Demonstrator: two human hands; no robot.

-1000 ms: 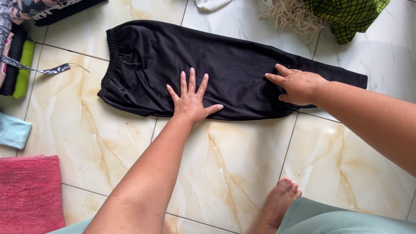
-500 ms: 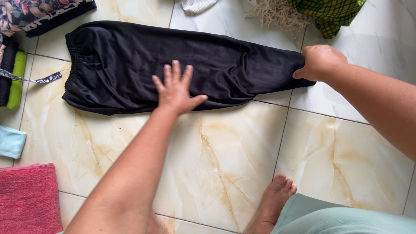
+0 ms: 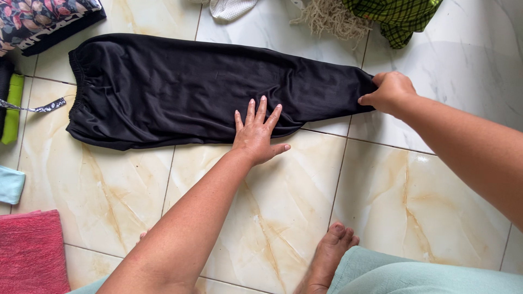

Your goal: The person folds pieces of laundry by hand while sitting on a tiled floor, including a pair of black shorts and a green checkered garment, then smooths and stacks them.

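Pinching black trousers' hem, right hand grips — left hand lies flat, spread.

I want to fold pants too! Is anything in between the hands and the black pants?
No. The left hand lies flat on the black pants, and the right hand grips their leg end. Nothing visible sits between them.

Soft matt black cloth in the trousers, smooth with faint creases, gathered at the elastic waistband. Glossy polished marble-look tiles on the floor, cream with tan veins. Rough, nubby weave in the pink towel. Coarse stringy fringe beside green checked cloth.
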